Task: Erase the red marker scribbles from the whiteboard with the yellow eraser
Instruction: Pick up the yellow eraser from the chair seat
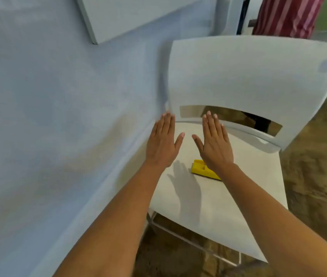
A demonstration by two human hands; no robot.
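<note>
Left hand (162,142), right hand (214,144) flat, empty; yellow eraser (201,169) on white chair seat (238,186).

My feed is bright and evenly lit, the light soft and coming from above. Between the left hand (162,144) and right hand (214,146), a pale grey hand-shaped shadow lies on the chair (228,206) seat. I see everything slightly soft. The floor (318,176) at the right is smeared, the chair back bows with the wide lens, and the wall (49,116) looks bluish.
</note>
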